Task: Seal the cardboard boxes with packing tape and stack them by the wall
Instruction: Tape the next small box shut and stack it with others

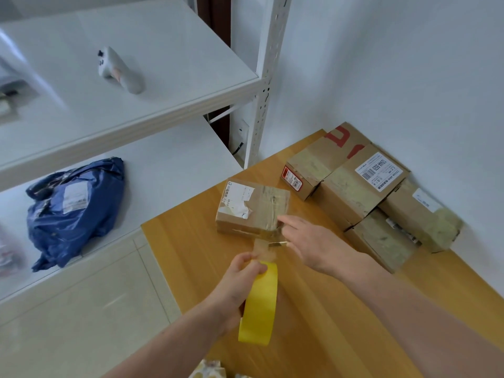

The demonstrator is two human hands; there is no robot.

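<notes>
My left hand (240, 285) is closed around the yellow roll of packing tape (259, 304), thumb and fingers pinching it near its top, and a clear strip of tape (263, 246) runs from the roll up to the near side of a small cardboard box (253, 205). My right hand (313, 241) sits just beside that box's near right corner, index finger stretched onto the taped edge; it seems to hold a thin metallic blade (278, 243) against the strip, though I cannot tell the grip for sure. The box lies flat on the wooden surface (313, 309), a torn white label on its top. Further right, against the white wall (409, 77), I see a stack of taped cardboard boxes (360, 186) packed close together. To my left stands a white shelving unit (163, 85), with a blue mailer bag (73, 208) on its lower shelf and a grey handheld scanner (120, 69) on the upper one.
</notes>
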